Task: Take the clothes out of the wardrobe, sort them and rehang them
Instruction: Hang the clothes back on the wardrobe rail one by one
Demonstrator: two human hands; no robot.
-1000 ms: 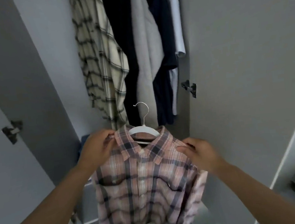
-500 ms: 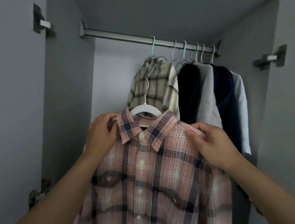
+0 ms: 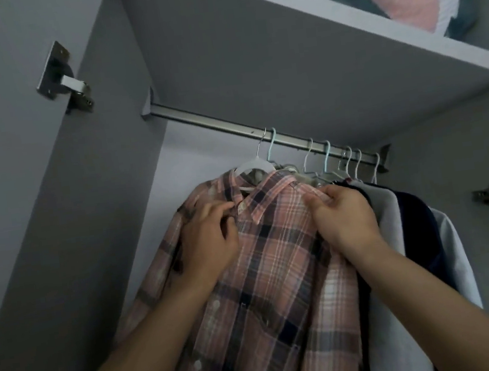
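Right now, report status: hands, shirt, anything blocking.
Left hand and right hand both grip the pink plaid shirt at the shoulders. Its white hanger hooked at the rail. Hung clothes crowd the right side.

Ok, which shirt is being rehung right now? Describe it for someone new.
Find the metal rail under the wardrobe shelf. At the left end of the hanging row is the plaid shirt on a white hanger. It alone is pink; both hands hold it.

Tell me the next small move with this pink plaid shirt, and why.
Probably let go: the pink plaid shirt's white hanger seems hooked on the rail, beside the other hangers, while the left hand and right hand grip its shoulders.
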